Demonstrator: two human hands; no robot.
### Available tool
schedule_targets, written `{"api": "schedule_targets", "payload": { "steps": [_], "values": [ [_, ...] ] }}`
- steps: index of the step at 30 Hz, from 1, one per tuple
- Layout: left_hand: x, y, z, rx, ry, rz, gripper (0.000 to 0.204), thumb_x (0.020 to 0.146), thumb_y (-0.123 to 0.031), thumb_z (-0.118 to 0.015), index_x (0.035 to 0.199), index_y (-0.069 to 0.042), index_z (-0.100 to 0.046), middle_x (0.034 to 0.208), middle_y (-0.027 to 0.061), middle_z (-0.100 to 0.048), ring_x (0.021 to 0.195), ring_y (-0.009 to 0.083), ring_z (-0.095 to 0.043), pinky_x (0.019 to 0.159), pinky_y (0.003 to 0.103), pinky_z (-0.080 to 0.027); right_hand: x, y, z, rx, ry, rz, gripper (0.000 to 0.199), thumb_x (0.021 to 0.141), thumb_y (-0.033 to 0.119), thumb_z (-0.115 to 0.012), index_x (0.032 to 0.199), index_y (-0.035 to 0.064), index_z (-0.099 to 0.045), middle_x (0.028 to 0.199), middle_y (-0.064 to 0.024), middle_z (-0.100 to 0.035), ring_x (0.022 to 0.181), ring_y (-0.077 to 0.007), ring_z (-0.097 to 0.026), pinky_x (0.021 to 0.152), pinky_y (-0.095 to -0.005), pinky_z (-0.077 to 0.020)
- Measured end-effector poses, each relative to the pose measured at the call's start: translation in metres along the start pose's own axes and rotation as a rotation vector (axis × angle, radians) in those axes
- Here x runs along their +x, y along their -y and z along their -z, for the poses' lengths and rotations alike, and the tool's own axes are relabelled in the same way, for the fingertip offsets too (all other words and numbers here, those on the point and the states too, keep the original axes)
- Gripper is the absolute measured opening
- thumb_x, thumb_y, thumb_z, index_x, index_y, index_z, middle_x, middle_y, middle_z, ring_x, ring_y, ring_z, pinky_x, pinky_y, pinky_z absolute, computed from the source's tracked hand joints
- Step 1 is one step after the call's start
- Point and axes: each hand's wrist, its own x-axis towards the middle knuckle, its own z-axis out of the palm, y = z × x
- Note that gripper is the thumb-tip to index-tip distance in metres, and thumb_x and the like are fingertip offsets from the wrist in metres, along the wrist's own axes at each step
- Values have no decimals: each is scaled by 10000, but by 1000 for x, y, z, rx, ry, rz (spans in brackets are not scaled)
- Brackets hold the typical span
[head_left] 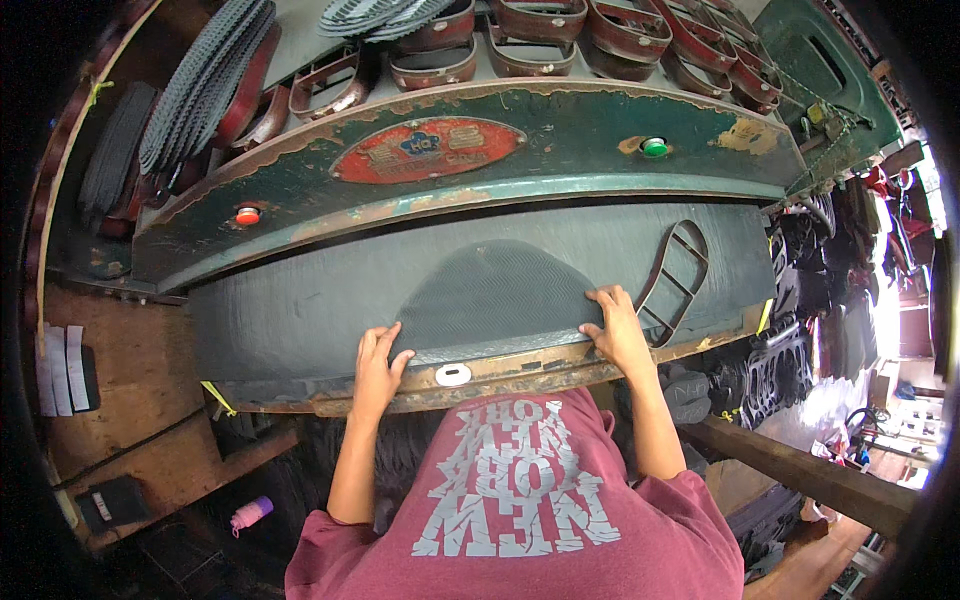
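A dark grey textured sheet (495, 295) with a curved far edge lies flat on the machine's dark work surface (290, 290). My left hand (380, 368) grips the sheet's near left corner, thumb and fingers at its edge. At the opposite side, my right hand (618, 332) has its fingers bent over the sheet's right edge, the thumb on top. A sole-shaped metal cutting die (654, 270) with crossbars stands on the work surface, to the right of my right hand and apart from it.
Behind the surface runs the machine's green beam (580, 135), with a red button (247, 215) and a green button (654, 148). Several sole-shaped dies (535, 58) and stacked grey soles (205, 85) sit on top. A white oval object (453, 375) is at the front edge.
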Motion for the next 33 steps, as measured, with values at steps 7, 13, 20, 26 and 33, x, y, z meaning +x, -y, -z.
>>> {"api": "schedule_targets", "payload": {
  "steps": [7, 13, 20, 26, 33],
  "values": [
    [-5, 3, -14, -48, -112, 13, 442, 826, -124, -814, 1242, -22, -704, 1115, 168, -608, 1081, 353, -588, 949, 433, -482, 3, -5, -7, -73, -51, 46, 475, 785, 113, -814, 1232, 25, -677, 1294, -171, -609, 1186, -368, -569, 1031, -443, -477],
    [-4, 4, -17, -57, -142, 15, 438, 809, -112, -826, 1224, -25, -716, 1102, 167, -615, 1060, 351, -596, 935, 426, -488, 3, -9, -11, -74, -69, 57, 459, 794, 115, -809, 1227, 22, -688, 1291, -171, -616, 1179, -368, -572, 1027, -441, -480],
    [-1, 0, -15, -47, -128, 28, 461, 801, -107, -827, 1237, -21, -706, 1122, 172, -609, 1066, 349, -595, 947, 423, -486, 3, -3, -9, -92, -184, -2, 433, 814, 138, -802, 1208, 19, -669, 1258, -194, -612, 1148, -389, -576, 1010, -461, -471],
    [-1, -19, 7, -167, -104, 113, 457, 908, -132, -741, 1333, -9, -625, 1231, 184, -589, 1040, 311, -621, 927, 412, -511, 9, -31, 4, -263, -440, -544, 389, 897, 250, -743, 1160, -5, -613, 1174, -278, -646, 1128, -438, -620, 957, -505, -474],
    [6, -30, 29, -297, -146, 135, 353, 992, -100, -623, 1332, -6, -621, 1159, 139, -653, 958, 223, -629, 900, 345, -515, -22, -40, 53, 182, -298, -544, 342, 913, 255, -736, 1074, -37, -662, 963, -201, -736, 883, -317, -719, 812, -411, -540]
  ]
}}
